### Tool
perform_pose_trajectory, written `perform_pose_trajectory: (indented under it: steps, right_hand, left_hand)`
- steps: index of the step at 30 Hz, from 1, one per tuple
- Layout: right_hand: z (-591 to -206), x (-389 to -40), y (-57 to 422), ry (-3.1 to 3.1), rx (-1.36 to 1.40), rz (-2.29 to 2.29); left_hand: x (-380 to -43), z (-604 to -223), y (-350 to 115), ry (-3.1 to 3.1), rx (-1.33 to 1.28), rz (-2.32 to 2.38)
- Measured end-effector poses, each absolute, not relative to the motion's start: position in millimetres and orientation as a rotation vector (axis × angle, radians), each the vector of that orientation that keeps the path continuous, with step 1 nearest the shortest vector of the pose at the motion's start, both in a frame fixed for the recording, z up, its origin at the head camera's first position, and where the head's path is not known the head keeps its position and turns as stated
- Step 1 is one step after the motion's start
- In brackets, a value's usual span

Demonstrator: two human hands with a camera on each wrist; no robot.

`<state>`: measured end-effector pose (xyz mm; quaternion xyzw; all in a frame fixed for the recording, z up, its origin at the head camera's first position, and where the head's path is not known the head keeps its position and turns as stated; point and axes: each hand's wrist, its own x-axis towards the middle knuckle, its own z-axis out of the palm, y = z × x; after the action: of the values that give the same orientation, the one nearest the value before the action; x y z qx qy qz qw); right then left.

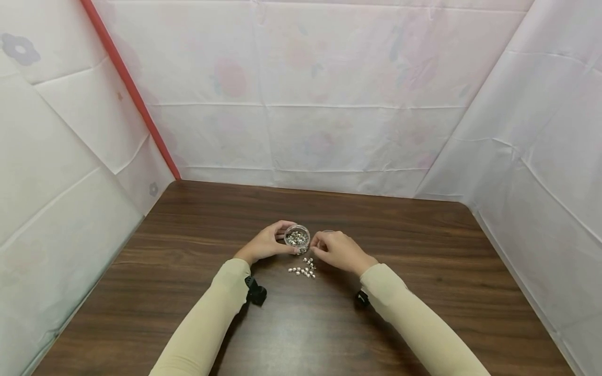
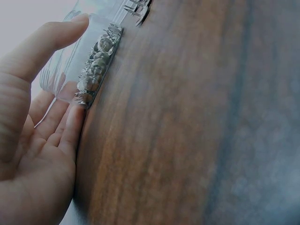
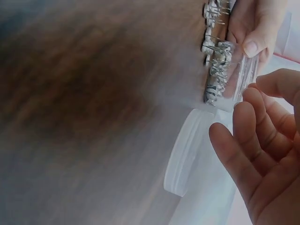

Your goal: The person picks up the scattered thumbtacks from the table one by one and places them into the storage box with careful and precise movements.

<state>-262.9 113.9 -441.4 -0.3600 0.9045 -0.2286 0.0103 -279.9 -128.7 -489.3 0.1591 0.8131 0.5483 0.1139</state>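
My left hand [image 1: 267,243] holds a small clear plastic jar [image 2: 65,61], thumb on one side and fingers round the other. Silvery thumbtacks [image 1: 297,238] with domed heads and thin pins cover the jar's bottom. More loose thumbtacks [image 1: 303,271] lie in a small group on the table in front of it. My right hand [image 1: 339,250] is at the jar's open mouth. In the right wrist view its thumb and index fingertips [image 3: 251,93] come close together; whether a tack is between them is hidden. A clear round lid [image 3: 183,152] lies beside the jar, mostly behind the right hand in the head view.
The dark wood-grain table [image 1: 423,245] stretches out on all sides of the hands. Pale patterned cloth [image 1: 305,104] hangs behind it and at both sides. A red strip [image 1: 134,94] runs down the back left corner.
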Motion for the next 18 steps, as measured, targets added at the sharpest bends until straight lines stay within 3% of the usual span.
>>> perform_pose_trajectory:
  steps: [8, 18]
  right_hand:
    - [-447, -256, 118, 2.783, -1.189, -0.713]
    - [-452, -247, 119, 2.739, -1.242, -0.723]
  left_hand:
    - [-278, -487, -128, 2.381, 0.461, 1.592]
    - [-260, -453, -127, 2.324, 0.528, 1.589]
